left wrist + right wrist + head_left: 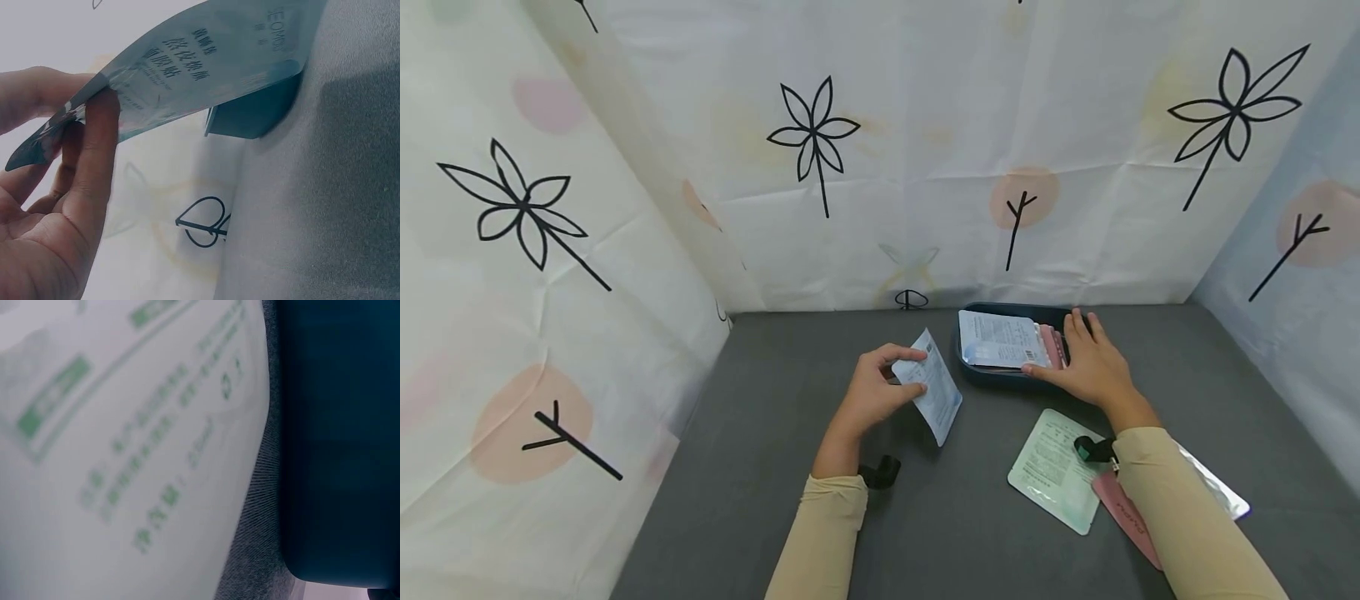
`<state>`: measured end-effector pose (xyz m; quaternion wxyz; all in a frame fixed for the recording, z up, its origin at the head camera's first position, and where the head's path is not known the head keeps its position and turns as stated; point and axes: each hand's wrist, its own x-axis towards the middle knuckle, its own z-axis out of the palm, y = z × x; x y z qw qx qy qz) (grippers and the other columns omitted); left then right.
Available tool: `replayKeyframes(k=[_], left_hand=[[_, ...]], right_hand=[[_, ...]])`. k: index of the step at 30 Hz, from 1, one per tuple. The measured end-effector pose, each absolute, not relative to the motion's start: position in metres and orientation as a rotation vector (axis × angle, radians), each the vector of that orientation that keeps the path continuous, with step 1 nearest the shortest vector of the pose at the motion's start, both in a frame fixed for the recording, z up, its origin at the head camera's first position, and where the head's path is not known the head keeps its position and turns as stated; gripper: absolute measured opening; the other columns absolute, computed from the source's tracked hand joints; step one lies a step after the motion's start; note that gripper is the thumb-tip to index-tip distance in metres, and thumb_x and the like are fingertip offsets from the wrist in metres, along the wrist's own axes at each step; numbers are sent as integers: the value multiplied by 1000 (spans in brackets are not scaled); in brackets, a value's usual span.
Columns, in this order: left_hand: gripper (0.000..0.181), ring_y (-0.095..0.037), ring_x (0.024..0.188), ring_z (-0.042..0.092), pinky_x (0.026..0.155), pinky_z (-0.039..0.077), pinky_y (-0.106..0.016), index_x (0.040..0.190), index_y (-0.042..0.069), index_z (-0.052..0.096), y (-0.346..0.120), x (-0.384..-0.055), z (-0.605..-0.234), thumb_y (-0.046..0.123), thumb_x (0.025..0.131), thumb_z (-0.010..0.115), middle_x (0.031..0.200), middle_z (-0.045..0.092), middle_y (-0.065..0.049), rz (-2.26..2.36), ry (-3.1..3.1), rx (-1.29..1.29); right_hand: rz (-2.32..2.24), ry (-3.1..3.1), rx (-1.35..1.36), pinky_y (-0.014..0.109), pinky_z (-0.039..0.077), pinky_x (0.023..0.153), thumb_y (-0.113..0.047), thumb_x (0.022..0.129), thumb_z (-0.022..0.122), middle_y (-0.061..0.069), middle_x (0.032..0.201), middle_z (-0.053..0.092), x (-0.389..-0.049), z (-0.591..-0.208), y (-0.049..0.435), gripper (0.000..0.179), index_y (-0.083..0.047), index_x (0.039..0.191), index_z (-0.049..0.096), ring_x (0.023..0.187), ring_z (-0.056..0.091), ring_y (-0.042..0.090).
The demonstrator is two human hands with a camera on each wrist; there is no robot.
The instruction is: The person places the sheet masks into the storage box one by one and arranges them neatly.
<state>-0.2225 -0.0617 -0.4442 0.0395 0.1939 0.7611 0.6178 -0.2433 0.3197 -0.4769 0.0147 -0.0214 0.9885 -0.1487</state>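
Observation:
My left hand [876, 387] pinches the edge of a flat light-blue sachet [942, 392], thumb on one side and fingers on the other. The sachet is raised and tilted, slightly bowed; printed characters show on it in the left wrist view. To its right stands a dark blue oblong bin [1000, 380]. Inside lie a light-blue sachet [1000, 337] and pink sachets [1054, 343] beside it. My right hand [1093, 367] rests over the bin's right end, fingers extended at the far rim and thumb by the pink sachets. It hides that end of the bin.
A pale green sachet [1056, 471] lies on the grey table [955, 525] in front of the bin. A pink sachet [1129, 518] and a silver one [1217, 483] lie partly under my right forearm. A patterned white cloth [887, 167] hangs behind the table.

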Motion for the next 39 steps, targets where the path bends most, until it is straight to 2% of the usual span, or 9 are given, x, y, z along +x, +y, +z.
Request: replayKeyframes(k=[9, 18, 21, 28, 39], left_hand=[[41, -18, 109, 64, 87, 54, -37, 125, 12, 78, -62, -224, -439, 0, 86, 83, 130, 72, -7, 1954, 2366, 611], [41, -18, 105, 64, 78, 54, -31, 125, 10, 77, -61, -223, -430, -1, 86, 83, 131, 73, -7, 1997, 2305, 649], [41, -17, 107, 64, 80, 55, -29, 125, 10, 77, -59, -224, -428, -3, 86, 82, 131, 72, -7, 2028, 2284, 663], [45, -17, 96, 67, 78, 59, -25, 129, 3, 74, -53, -227, -427, -10, 86, 79, 128, 68, -17, 2218, 2151, 677], [47, -12, 90, 69, 76, 60, -22, 129, -3, 72, -40, -237, -444, -12, 84, 79, 127, 66, -20, 2398, 2050, 498]], right_hand=[[-475, 3088, -68, 74, 11, 125, -87, 85, 59, 28, 176, -2, -244, -479, 320, 137, 8, 166, 4, 162, -4, 52], [-477, 3081, -58, 76, 12, 124, -87, 84, 59, 27, 176, -5, -245, -484, 321, 137, 7, 166, 3, 163, -6, 51], [-468, 3091, -56, 76, 14, 124, -88, 84, 58, 27, 176, -3, -244, -483, 321, 137, 7, 166, 4, 163, -5, 51], [-464, 3098, -63, 74, 13, 125, -88, 84, 58, 26, 176, -4, -244, -483, 321, 137, 8, 166, 4, 163, -3, 51], [-457, 3100, -64, 74, 13, 126, -89, 84, 57, 25, 177, -6, -246, -484, 321, 138, 6, 167, 2, 163, -3, 50]])
